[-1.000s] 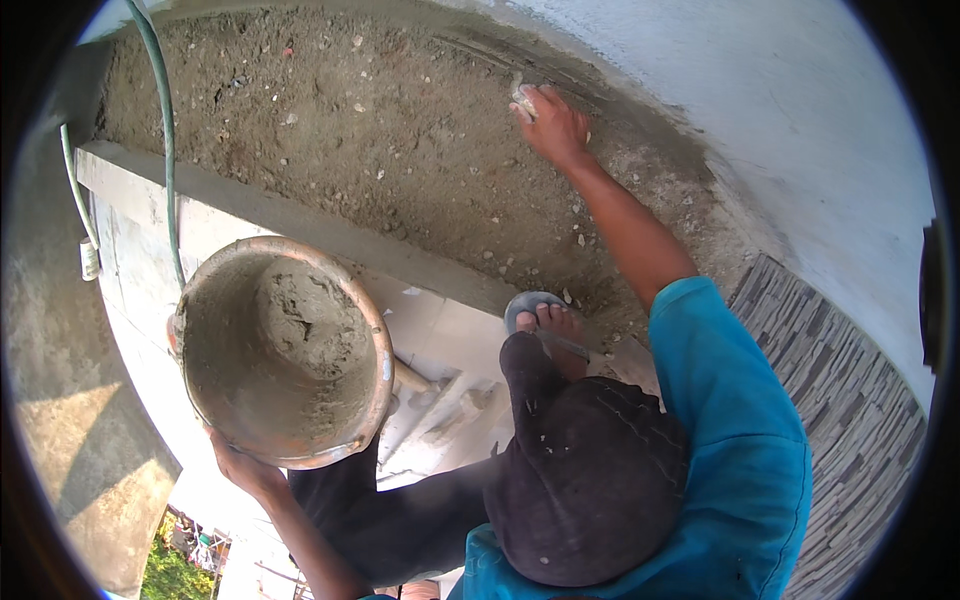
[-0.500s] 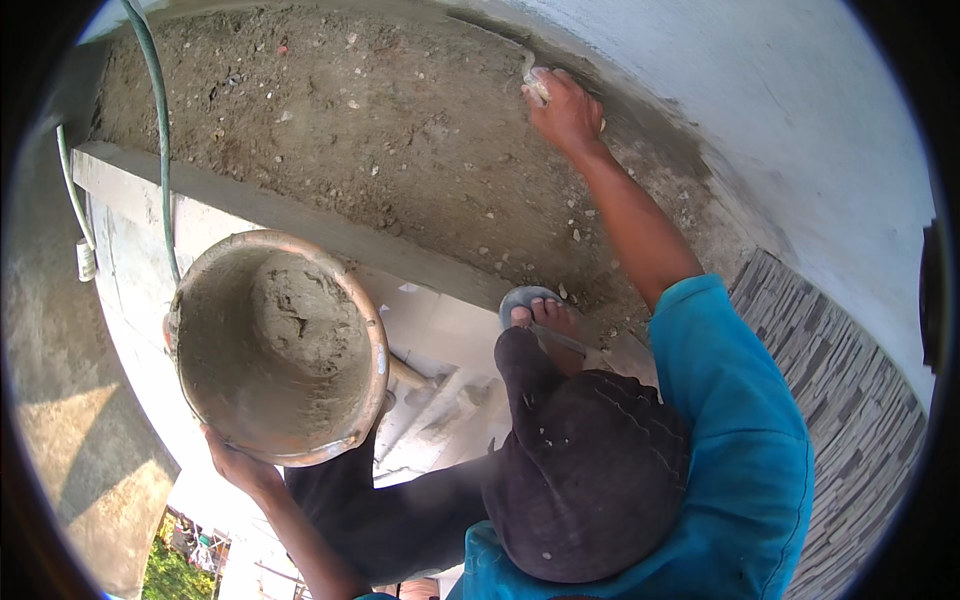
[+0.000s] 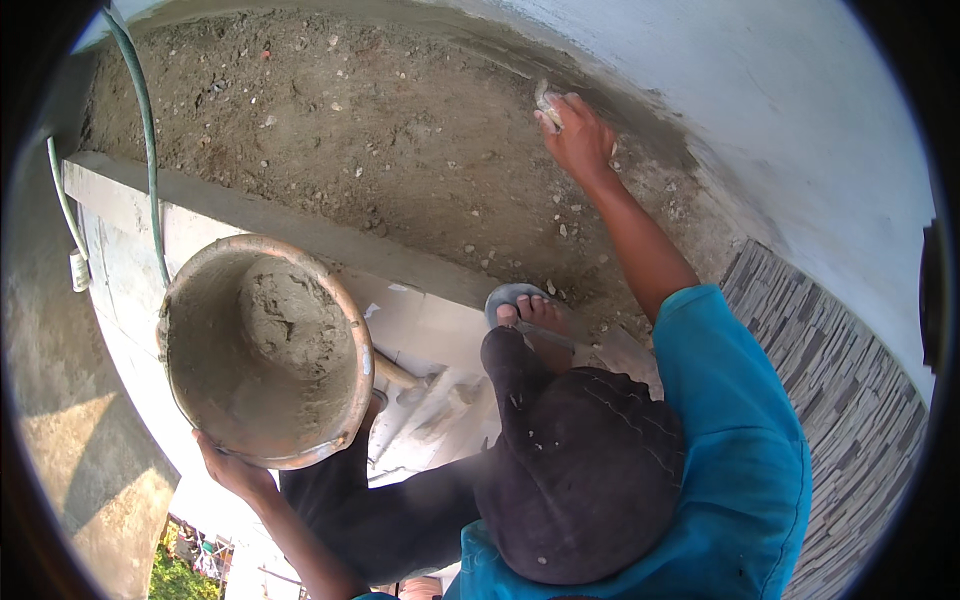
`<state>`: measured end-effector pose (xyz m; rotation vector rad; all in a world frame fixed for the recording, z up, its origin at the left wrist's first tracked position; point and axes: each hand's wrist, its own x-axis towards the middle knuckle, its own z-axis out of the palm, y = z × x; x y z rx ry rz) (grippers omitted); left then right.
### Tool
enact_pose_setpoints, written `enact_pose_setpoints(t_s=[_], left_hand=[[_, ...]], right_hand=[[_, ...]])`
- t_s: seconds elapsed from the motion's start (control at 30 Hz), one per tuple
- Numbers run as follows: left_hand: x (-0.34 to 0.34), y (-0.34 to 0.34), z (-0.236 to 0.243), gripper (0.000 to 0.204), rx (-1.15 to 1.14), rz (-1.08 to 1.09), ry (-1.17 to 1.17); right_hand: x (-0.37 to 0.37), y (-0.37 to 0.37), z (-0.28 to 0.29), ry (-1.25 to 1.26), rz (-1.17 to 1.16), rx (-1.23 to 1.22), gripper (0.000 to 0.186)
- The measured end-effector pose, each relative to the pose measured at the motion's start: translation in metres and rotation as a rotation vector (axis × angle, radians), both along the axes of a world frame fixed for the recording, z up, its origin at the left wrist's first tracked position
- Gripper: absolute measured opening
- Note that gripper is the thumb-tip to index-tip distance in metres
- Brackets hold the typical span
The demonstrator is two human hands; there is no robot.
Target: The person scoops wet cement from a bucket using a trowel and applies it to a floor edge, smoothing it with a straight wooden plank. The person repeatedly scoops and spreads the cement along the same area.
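Note:
My left hand (image 3: 236, 470) grips the near lower rim of a round, brown-edged bucket (image 3: 365, 375), its fingers partly hidden beneath it. Tilted toward me, the bucket holds wet grey mortar (image 3: 292, 318), heaped on its far right side. My right arm stretches out to the base of the pale wall. There my right hand (image 3: 583, 140) is closed around the handle of a trowel (image 3: 546, 98). The trowel's curved neck shows past my fingers; its blade is hard to make out against the mortar-coloured strip along the wall.
Rough soil with small stones (image 3: 370, 140) fills the raised bed, edged by a concrete kerb (image 3: 420, 262). A green hose (image 3: 140, 90) crosses the kerb at left. My sandalled foot (image 3: 520, 308) rests at the kerb. Striped stone-look tiling (image 3: 830, 380) runs along the right, below the pale wall (image 3: 760, 120).
My right hand and the trowel have moved slightly right and back toward me along the wall base. The bucket sits a little farther left in view, still held.

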<state>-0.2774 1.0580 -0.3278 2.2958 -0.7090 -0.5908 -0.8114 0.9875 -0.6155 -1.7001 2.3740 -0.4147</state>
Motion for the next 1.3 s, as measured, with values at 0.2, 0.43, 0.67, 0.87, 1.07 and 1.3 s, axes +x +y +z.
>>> enact_pose_setpoints(t_s=[0.2,0.43,0.67,0.87,1.07,1.3], left_hand=[[0.005,0.001,0.000,0.059,-0.036,0.025,0.044],[0.000,0.003,0.002,0.060,-0.038,0.035,0.049],[-0.002,0.003,0.001,0.061,-0.033,0.029,0.063],[0.001,0.007,0.000,0.062,0.000,0.030,0.032],[0.002,0.008,-0.001,0.063,-0.015,0.027,0.042],[-0.007,0.003,0.001,0.063,-0.005,0.041,0.026]], right_hand=[[-0.009,0.004,0.002,-0.015,-0.071,0.020,0.037],[-0.019,0.017,0.028,-0.056,-0.061,-0.119,0.035],[-0.022,0.030,0.006,0.102,0.086,-0.070,0.032],[-0.016,0.007,-0.034,0.017,0.003,0.127,0.040],[-0.019,-0.010,-0.033,-0.015,-0.049,0.196,0.044],[-0.022,-0.015,-0.006,-0.032,-0.071,0.192,0.044]])
